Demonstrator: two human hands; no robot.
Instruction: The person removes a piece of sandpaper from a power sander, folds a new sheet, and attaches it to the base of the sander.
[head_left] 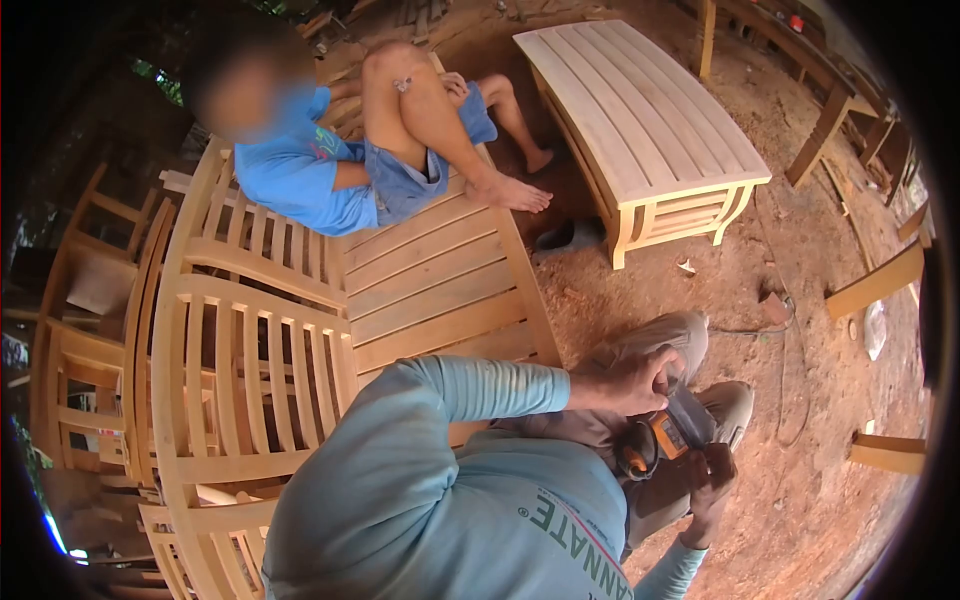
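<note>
One orange power tool (668,436), lower right of the frame: left hand (638,386) pinches it narrowly. Right hand (711,478) holds its edge, fingers curled.

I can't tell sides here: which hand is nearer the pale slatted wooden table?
Left. The left hand is below the table in the picture; the right hand is lower, farther away.

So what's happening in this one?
The camera wearer, seated, has the left hand and right hand at opposite sides of an orange-and-black power tool over the lap. Another person in blue sits on the slatted wooden bench. A wooden table stands nearby, untouched.
</note>
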